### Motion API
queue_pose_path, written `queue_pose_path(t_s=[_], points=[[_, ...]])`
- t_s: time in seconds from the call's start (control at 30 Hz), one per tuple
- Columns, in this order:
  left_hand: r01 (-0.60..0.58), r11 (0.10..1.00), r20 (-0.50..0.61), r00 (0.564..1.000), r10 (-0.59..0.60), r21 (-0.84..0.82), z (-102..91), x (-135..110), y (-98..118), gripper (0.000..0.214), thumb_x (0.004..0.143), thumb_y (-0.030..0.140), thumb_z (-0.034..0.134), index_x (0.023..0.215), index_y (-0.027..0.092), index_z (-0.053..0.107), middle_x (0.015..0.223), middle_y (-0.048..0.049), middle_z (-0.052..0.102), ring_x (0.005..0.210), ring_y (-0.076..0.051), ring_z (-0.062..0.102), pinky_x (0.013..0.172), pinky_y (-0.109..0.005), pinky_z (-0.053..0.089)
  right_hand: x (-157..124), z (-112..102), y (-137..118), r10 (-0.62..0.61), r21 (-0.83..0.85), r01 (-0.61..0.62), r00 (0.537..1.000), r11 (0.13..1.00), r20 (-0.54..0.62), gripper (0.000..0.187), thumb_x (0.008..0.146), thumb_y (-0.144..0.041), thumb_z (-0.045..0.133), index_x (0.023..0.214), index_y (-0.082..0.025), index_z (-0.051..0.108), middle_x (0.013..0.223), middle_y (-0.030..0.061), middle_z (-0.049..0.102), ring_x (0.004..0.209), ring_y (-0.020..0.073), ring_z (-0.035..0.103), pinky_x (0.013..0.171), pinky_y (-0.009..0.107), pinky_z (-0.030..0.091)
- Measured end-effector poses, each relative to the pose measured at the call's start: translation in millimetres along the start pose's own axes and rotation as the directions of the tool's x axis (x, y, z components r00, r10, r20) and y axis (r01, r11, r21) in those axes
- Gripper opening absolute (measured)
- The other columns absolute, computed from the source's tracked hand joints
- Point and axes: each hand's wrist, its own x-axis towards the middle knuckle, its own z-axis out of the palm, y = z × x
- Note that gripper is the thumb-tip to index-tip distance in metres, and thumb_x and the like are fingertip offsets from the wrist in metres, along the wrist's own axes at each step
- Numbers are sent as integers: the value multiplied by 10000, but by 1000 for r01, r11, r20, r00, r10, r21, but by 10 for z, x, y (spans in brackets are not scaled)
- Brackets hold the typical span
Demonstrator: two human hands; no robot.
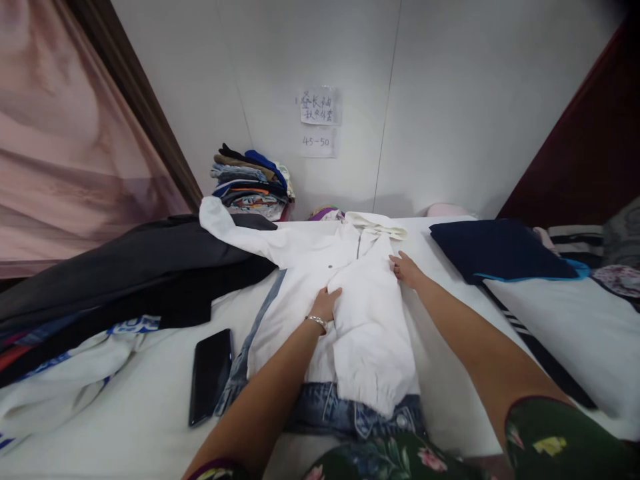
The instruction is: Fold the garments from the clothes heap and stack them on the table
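Note:
A white jacket (295,293) lies spread on top of a blue denim garment (320,407). One of its sleeves (373,333) is folded down across the front, its elastic cuff toward me. The other sleeve (233,230) stretches out to the far left. At the inner edge of the folded sleeve is my left hand (324,305), wearing a bracelet, its fingers closed on the fabric. My right hand (409,272) touches the jacket's right edge below the collar, fingers apart and partly bent.
A black phone (211,377) lies left of the jacket. Dark clothes (140,267) are heaped at the left, and a folded stack (253,183) stands by the wall. On the right lie a navy folded garment (500,250) and a white garment (585,327).

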Motion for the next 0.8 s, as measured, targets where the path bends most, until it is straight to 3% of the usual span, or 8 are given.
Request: queue_pose_path(t_s=[0.17, 0.3, 0.43, 0.53, 0.6, 0.67, 0.8], points=[[138, 990, 97, 986, -137, -12, -123, -444, -72, 798, 716, 383, 733, 1387, 213, 336, 993, -121, 692, 721, -212, 669, 619, -360, 543, -618, -131, 281, 41, 90, -51, 993, 995, 106, 962, 759, -277, 673, 1517, -222, 84, 1013, 93, 684, 629, 157, 626, 533, 285, 518], [153, 988, 115, 982, -151, -5, -177, -815, -135, 953, 653, 373, 792, 1436, 220, 270, 989, -118, 686, 766, -229, 663, 615, -350, 538, -1244, -214, 471, 56, 111, -77, 982, 991, 182, 1013, 710, -284, 737, 1514, -266, 121, 924, 51, 681, 619, 156, 598, 493, 258, 470], [102, 989, 200, 976, -80, -103, -132, -1144, -234, 1082, 602, 371, 829, 1471, 236, 198, 1216, -147, 621, 970, -270, 647, 759, -376, 551, -1791, -256, 541, 44, 96, -73, 959, 993, 280, 1033, 690, -295, 764, 1511, -290, 137, 762, -13, 650, 575, 133, 548, 468, 217, 400], [-4, 994, 232, 972, 30, -113, -85, -1297, -349, 1109, 588, 345, 830, 1482, 234, 183, 1362, -139, 524, 1145, -274, 576, 924, -362, 505, -2020, -281, 569, -18, 120, -20, 950, 993, 310, 1032, 691, -297, 750, 1511, -300, 122, 870, 10, 678, 669, 152, 592, 531, 231, 435], [-91, 996, 211, 973, 90, -3, -76, -1349, -423, 1101, 592, 315, 816, 1487, 217, 181, 1416, -143, 469, 1221, -282, 522, 1000, -376, 458, -2083, -301, 619, -60, 108, 30, 956, 994, 289, 1040, 682, -294, 736, 1514, -281, 112, 928, 30, 683, 691, 164, 607, 559, 252, 458], [-182, 967, 184, 972, 150, 175, -89, -1381, -474, 1046, 620, 272, 779, 1484, 185, 196, 1430, -152, 451, 1274, -289, 473, 1059, -412, 401, -2103, -327, 701, -54, -11, 59, 961, 998, 272, 1017, 677, -304, 713, 1514, -246, 138, 886, 32, 674, 584, 146, 573, 505, 258, 446], [-392, 760, 157, 917, 366, 518, -149, -1490, -482, 817, 712, 268, 682, 1435, 181, 312, 1497, -150, 364, 1329, -292, 415, 1081, -457, 374, -2098, -399, 863, -85, -302, 159, 966, 940, 243, 848, 723, -329, 628, 1485, -239, 267, 920, 30, 637, 510, 111, 503, 463, 262, 427]])
